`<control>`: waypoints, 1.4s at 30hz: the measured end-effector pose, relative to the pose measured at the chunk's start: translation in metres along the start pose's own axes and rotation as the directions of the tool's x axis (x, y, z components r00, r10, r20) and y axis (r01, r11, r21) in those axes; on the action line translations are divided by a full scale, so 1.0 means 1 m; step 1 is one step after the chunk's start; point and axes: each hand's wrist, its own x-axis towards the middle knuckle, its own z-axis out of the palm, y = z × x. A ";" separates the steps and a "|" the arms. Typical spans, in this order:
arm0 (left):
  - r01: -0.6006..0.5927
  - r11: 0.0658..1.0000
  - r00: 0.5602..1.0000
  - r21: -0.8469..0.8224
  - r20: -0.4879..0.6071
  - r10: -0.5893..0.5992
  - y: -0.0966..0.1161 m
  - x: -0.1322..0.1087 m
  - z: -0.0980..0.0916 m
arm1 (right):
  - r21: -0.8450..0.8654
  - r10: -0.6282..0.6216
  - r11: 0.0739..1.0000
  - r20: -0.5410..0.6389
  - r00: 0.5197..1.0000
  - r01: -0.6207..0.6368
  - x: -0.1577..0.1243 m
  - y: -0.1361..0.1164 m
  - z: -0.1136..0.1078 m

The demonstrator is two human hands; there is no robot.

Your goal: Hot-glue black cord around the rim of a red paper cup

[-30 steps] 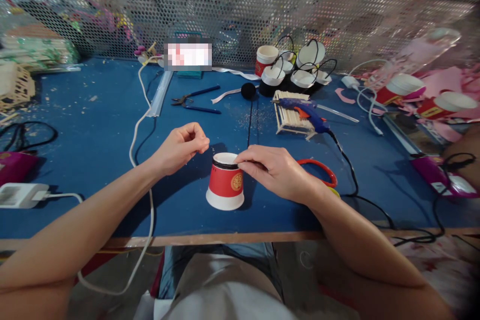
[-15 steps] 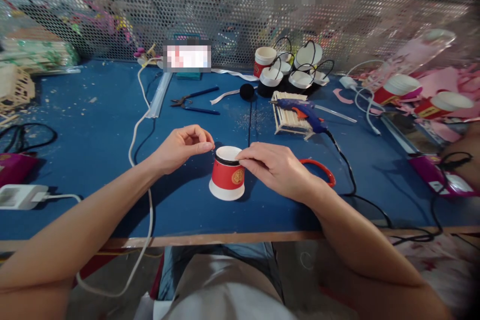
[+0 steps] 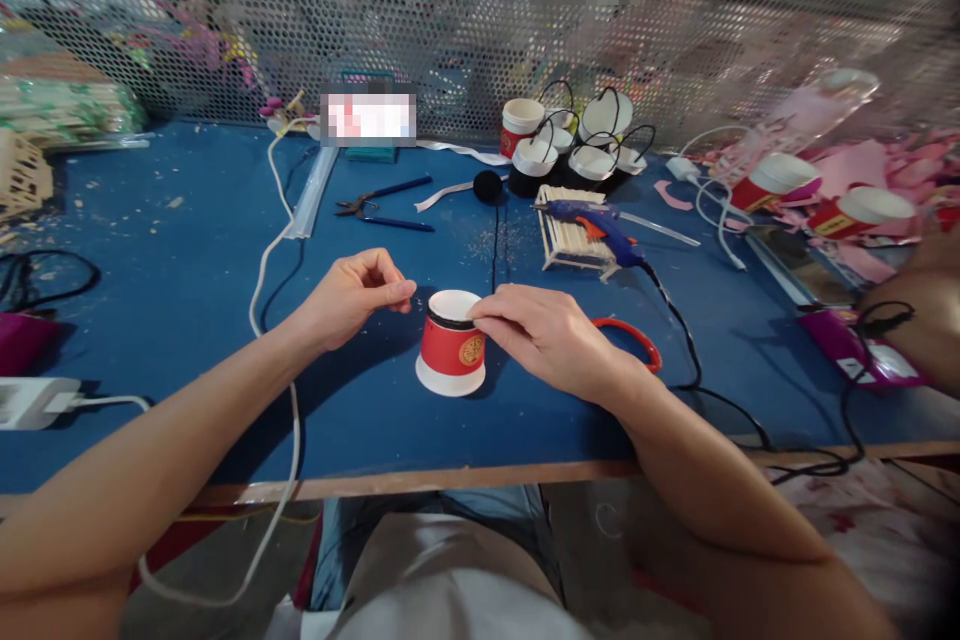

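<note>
A red-and-white paper cup (image 3: 451, 350) with a gold emblem stands on the blue table in front of me, its wide white end down. A black band (image 3: 448, 323) runs around the cup just below its upper rim. My right hand (image 3: 551, 335) pinches the right side of the cup at the height of the band; its fingertips partly hide that spot. Just left of the cup and apart from it, my left hand (image 3: 356, 295) is closed in a pinch. Whatever may be between its fingertips is too small to make out.
A blue glue gun (image 3: 596, 225) rests on a small stick rack (image 3: 570, 255). Pliers (image 3: 382, 205) lie beyond my left hand. A red handle (image 3: 637, 335) is beside my right wrist. Several white cups (image 3: 592, 163) with black loops stand by the mesh. A white cable (image 3: 262, 285) crosses the left side.
My left hand has drawn back slightly to the left, widening the gap to the cup. The right hand stays at the cup's rim. The whole view has shifted a little.
</note>
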 end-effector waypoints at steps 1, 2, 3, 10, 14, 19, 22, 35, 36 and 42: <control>0.018 1.000 1.000 0.001 -0.003 -0.018 0.000 0.000 0.000 | -0.001 -0.001 1.000 0.000 1.000 0.001 0.000 0.000 0.000; 0.037 0.999 0.999 -0.001 -0.004 -0.037 0.000 0.000 0.001 | 0.000 -0.005 1.000 -0.003 1.000 0.005 0.000 0.000 0.000; 0.054 0.999 0.999 -0.004 -0.003 -0.054 0.000 0.000 0.001 | 0.003 -0.008 1.000 -0.006 1.000 0.009 0.000 0.000 0.000; 0.093 0.994 0.995 0.061 -0.026 -0.091 -0.003 0.002 -0.002 | 0.026 -0.011 1.000 -0.014 1.000 0.012 0.000 0.002 0.001; -0.013 0.936 0.985 0.351 -0.158 0.073 -0.007 0.006 -0.009 | 0.043 0.005 0.999 -0.009 1.000 -0.005 0.000 0.003 0.001; -0.207 0.884 0.967 0.419 -0.052 0.251 -0.002 0.004 -0.007 | 0.057 0.026 0.998 -0.005 1.000 -0.025 0.001 0.004 0.001; -0.143 0.840 0.968 0.524 -0.101 0.228 0.004 -0.002 -0.001 | 0.061 0.032 0.998 -0.004 0.999 -0.031 0.001 0.004 0.001; -0.369 0.767 0.929 0.524 0.191 0.316 0.005 -0.008 0.005 | 0.095 0.061 0.994 0.016 0.998 -0.062 0.005 0.005 0.005; -0.396 0.754 0.918 0.524 0.252 0.306 0.006 -0.009 0.007 | 0.092 0.063 0.994 0.019 0.998 -0.064 0.005 0.005 0.006; -0.386 0.754 0.907 0.532 0.369 0.204 0.009 -0.014 0.022 | 0.078 0.020 0.997 -0.002 1.000 -0.020 0.005 0.002 0.009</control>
